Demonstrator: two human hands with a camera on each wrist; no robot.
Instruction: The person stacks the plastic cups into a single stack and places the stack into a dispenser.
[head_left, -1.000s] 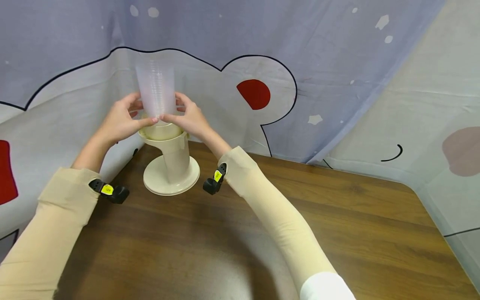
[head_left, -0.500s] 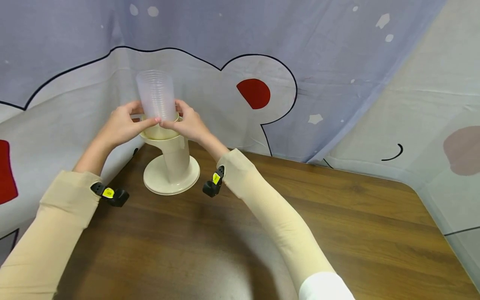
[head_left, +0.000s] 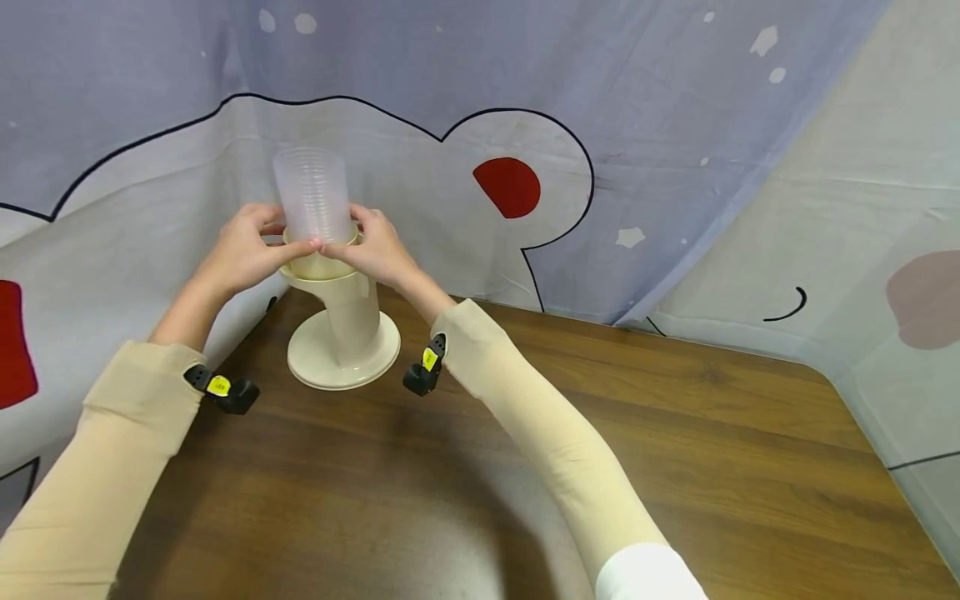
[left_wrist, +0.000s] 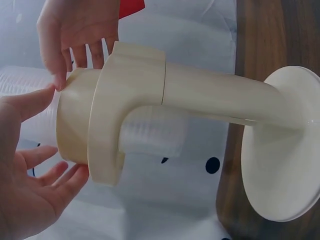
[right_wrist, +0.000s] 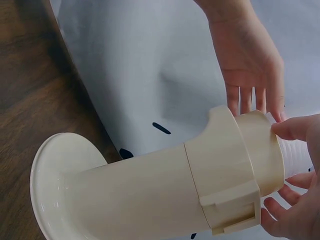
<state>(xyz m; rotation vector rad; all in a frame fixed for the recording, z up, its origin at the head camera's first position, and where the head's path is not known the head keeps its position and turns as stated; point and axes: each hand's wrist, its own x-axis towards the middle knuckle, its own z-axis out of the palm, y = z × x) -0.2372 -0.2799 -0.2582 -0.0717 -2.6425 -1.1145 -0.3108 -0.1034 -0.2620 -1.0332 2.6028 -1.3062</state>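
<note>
A stack of clear ribbed plastic cups [head_left: 311, 185] stands upright in the beige collar [head_left: 322, 268] of a cup holder [head_left: 348, 321]. The holder has a stem and a round base. In the left wrist view the lower cups [left_wrist: 156, 135] show below the collar. My left hand [head_left: 243, 252] curls round the left side of the stack, thumb at the collar's rim. On the other side my right hand [head_left: 381, 250] holds it the same way, the two thumb tips meeting in front. Both hands' fingers reach down along the collar. The fingers' far contact is partly hidden.
The holder stands near the back left corner of a brown wooden table [head_left: 420, 467]. A patterned curtain [head_left: 442, 242] hangs close behind it and along the left side. Black wrist cameras sit on both sleeves.
The cup stack has sunk lower into the collar, mostly between the first two frames. Both hands have come down slightly around it. The holder has not moved.
</note>
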